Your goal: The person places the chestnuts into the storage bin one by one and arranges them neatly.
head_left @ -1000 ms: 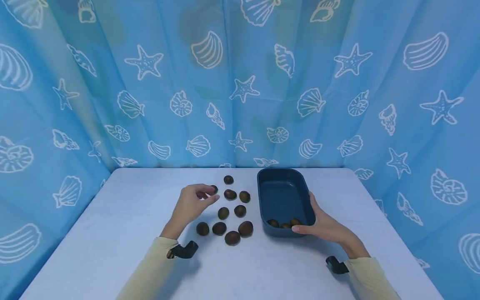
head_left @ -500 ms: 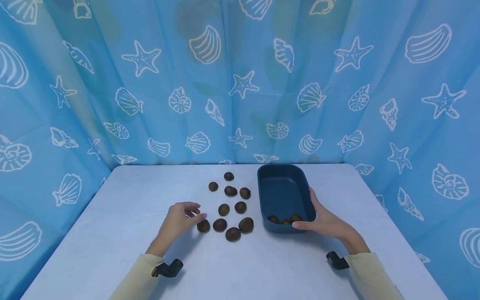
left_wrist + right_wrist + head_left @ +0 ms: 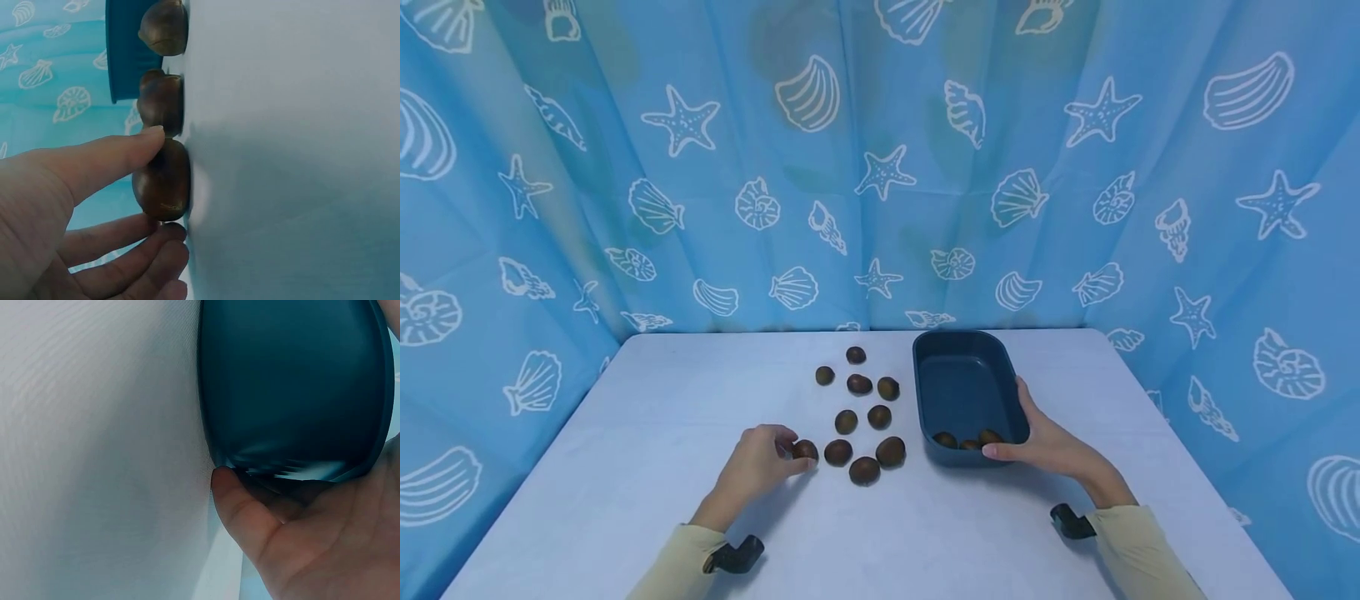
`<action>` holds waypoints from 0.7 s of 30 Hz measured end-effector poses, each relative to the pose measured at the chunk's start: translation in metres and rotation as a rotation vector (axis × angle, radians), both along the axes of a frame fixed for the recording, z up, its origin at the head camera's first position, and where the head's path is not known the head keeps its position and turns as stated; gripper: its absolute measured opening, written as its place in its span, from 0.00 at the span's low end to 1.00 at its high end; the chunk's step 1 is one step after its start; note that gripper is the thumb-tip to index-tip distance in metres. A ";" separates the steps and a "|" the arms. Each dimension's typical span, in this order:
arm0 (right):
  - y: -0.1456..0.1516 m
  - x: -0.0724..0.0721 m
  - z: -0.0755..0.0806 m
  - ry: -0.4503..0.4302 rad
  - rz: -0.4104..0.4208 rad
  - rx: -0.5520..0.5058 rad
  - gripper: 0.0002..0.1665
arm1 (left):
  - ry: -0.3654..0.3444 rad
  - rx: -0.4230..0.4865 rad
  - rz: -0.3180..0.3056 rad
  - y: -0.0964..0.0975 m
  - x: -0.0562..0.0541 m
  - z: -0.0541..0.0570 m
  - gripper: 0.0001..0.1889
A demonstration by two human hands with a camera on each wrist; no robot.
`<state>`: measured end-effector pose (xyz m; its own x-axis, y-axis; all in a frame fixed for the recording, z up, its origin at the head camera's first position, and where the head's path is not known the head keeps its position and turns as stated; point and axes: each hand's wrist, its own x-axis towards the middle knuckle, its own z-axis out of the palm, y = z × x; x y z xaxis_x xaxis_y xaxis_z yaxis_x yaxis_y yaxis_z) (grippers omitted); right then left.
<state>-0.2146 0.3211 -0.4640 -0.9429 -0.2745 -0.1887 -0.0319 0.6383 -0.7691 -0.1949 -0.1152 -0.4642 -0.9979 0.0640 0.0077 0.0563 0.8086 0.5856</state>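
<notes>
My left hand [image 3: 754, 468] is at the leftmost chestnut [image 3: 806, 450] of the near row, with thumb and fingers on either side of it. The left wrist view shows the thumb against one side of this brown, glossy chestnut [image 3: 161, 187] and the fingertips at the other, while it sits on the table. My right hand [image 3: 1051, 448] grips the near right corner of a dark blue rectangular bin [image 3: 962, 383], thumb at the front wall. A few chestnuts [image 3: 990, 437] lie inside at the bin's near end, partly hidden by its rim.
Several loose chestnuts [image 3: 879, 417] are spread over the white tabletop [image 3: 685, 392] between my left hand and the bin. Nearest to me lie two larger ones, a chestnut [image 3: 865, 471] and another chestnut [image 3: 891, 452]. A blue shell-patterned curtain [image 3: 880, 233] hangs behind the table.
My left hand has come back from a far-left chestnut toward me, down to the leftmost near one, and its fingers have closed around it. The right hand and bin stay in place.
</notes>
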 end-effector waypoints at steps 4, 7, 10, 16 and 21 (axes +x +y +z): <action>0.001 -0.001 -0.002 0.000 -0.003 -0.014 0.80 | 0.017 -0.006 -0.009 0.001 0.000 -0.002 0.19; 0.002 -0.002 -0.003 -0.005 -0.004 -0.023 0.80 | 0.013 -0.003 -0.007 0.001 0.000 -0.002 0.17; 0.001 -0.002 -0.004 -0.012 0.001 -0.032 0.80 | 0.000 -0.008 0.003 0.001 0.001 -0.002 0.16; -0.001 -0.002 -0.002 -0.015 0.007 -0.031 0.81 | 0.014 -0.018 0.014 -0.002 0.001 0.005 0.16; 0.000 -0.002 -0.002 -0.002 0.001 -0.030 0.80 | 0.034 0.007 0.008 -0.002 -0.004 0.016 0.16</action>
